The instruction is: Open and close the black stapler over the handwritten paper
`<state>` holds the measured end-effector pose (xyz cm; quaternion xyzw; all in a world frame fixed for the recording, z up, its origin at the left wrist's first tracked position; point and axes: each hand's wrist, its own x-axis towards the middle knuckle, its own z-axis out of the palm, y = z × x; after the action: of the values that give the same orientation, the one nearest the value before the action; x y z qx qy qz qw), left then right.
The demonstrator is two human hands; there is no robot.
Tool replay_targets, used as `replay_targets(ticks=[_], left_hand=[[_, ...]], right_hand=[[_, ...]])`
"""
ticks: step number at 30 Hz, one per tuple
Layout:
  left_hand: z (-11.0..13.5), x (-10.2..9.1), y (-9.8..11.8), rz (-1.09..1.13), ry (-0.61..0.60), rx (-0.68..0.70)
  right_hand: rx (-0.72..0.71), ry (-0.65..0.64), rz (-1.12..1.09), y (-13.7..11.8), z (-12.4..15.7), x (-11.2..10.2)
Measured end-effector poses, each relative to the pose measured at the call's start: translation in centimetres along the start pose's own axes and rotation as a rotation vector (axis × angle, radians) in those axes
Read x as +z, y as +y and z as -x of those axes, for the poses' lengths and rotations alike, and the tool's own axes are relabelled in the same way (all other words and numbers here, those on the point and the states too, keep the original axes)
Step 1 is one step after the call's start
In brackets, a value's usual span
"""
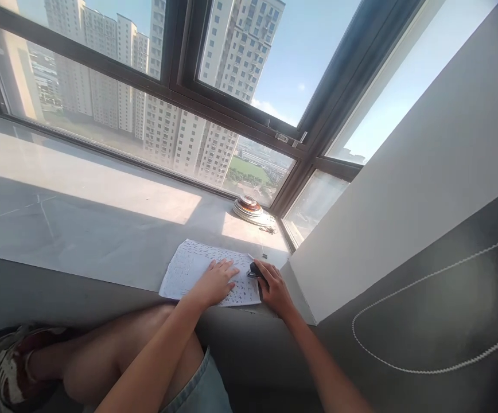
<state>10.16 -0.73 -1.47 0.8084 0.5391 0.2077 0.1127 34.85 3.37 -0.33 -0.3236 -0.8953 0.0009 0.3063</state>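
A stack of white sheets covered in handwriting (185, 268) lies on the marble-look windowsill (102, 241), near its front edge. My left hand (217, 280) rests flat on the sheets with its fingers spread, holding nothing. At the right edge of the stack, my right hand (275, 288) is closed around a small black stapler (255, 269). The stapler's front end reaches over the paper's edge. A corner of the sheets stands up slightly beside it. Whether its jaws are pressed together cannot be made out.
A pile of round, plate-like discs (249, 207) sits in the window corner, with a small dark tangled item (268, 230) beside it. A tiny dark object (265, 256) lies behind my right hand. White wall (386, 189) bounds the right side, and a beaded cord (404, 367) hangs there.
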Motion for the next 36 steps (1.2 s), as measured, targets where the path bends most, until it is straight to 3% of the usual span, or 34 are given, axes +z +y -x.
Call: replay_targets(ticks=[19, 27, 36], left_hand=[[-0.2, -0.1, 0.5, -0.069, -0.027, 0.033], [-0.9, 0.4, 2.7, -0.097, 0.039, -0.103], [-1.0, 1.2, 3.3, -0.154, 0.053, -0.145]], right_hand=[[0.014, -0.104, 0.155, -0.2, -0.6, -0.1], [0.003, -0.12, 0.184, -0.1, -0.7, -0.3], [0.01, -0.132, 0.198, 0.1, -0.4, -0.4]])
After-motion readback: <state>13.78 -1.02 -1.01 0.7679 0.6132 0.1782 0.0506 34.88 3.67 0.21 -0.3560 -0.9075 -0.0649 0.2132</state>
